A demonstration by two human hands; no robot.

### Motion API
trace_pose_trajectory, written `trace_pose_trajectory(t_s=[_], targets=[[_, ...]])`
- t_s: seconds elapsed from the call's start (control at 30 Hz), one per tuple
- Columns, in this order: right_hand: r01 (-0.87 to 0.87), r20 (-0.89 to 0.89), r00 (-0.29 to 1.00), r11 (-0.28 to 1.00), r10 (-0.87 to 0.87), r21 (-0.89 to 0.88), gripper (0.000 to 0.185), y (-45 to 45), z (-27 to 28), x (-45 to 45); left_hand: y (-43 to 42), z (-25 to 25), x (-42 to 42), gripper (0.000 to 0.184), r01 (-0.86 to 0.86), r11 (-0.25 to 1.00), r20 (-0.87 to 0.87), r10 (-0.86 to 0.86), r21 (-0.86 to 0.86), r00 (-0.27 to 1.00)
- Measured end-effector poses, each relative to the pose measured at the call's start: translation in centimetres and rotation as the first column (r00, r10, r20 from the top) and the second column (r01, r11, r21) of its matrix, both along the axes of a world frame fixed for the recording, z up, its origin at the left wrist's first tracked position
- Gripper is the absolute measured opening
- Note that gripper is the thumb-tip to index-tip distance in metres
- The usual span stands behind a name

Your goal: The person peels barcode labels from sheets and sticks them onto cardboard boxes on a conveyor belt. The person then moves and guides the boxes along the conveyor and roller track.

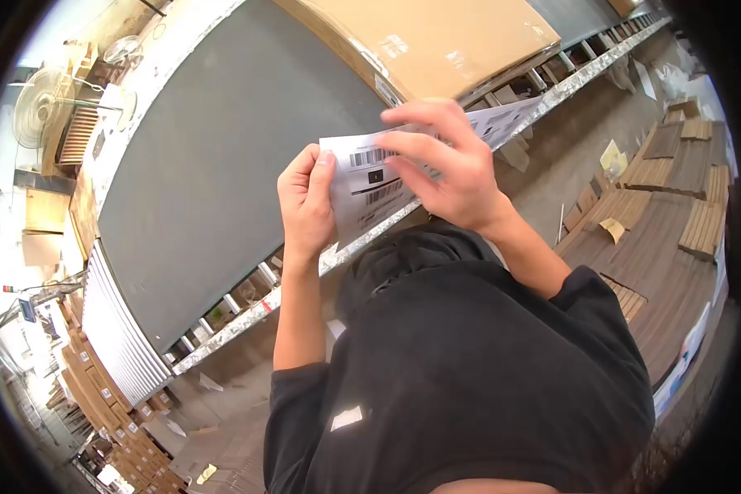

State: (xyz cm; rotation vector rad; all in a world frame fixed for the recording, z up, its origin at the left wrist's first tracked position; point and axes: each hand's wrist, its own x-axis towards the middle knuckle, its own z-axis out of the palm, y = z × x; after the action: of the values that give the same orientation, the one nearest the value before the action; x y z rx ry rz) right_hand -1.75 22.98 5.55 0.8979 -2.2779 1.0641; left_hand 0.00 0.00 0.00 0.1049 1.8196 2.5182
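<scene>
My left hand [306, 202] pinches the near left end of a white strip of printed labels [375, 177], thumb on top. Barcodes and a small black block show on its face. Behind my other hand the strip runs on to the right along the conveyor's edge. My right hand [449, 165] hovers over the labels with its fingers apart and slightly curled. The fingertips are close to the barcodes; whether they touch the paper I cannot tell.
A dark grey panel [222, 156] lies on the roller conveyor [222, 317] in front of me. Beyond it sits a large cardboard box [461, 41]. Stacked brown slatted boards [634, 230] stand at the right. Fans [41, 107] and cartons [99, 387] are at the left.
</scene>
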Motion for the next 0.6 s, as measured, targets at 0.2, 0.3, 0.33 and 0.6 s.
trace_pose_trajectory(t_s=[0.2, 0.3, 0.33, 0.6], targets=[[0.267, 0.029, 0.962, 0.960, -0.270, 0.086, 0.048, 6.2, -6.0, -1.9, -3.1, -0.9, 0.2, 0.025, -0.138, 0.980, 0.086, 0.127, 0.141, 0.988], [0.353, 0.055, 0.924, 0.901, -0.378, 0.250, 0.056, 8.8, -10.7, -3.2, -6.7, -5.8, -1.8, 0.025, -0.221, 0.975, 0.159, 0.214, 0.031, 0.964], [0.379, -0.001, 0.918, 0.876, -0.397, 0.298, 0.059, 9.0, -11.6, -3.3, -8.5, -7.8, -2.5, 0.026, -0.252, 0.968, 0.204, 0.251, -0.023, 0.946], [0.090, 0.195, 0.970, 0.961, -0.144, 0.262, 0.046, 5.0, -15.5, 0.2, -26.3, -24.6, -1.2, 0.030, -0.375, 0.769, 0.351, 0.590, -0.517, 0.727]])
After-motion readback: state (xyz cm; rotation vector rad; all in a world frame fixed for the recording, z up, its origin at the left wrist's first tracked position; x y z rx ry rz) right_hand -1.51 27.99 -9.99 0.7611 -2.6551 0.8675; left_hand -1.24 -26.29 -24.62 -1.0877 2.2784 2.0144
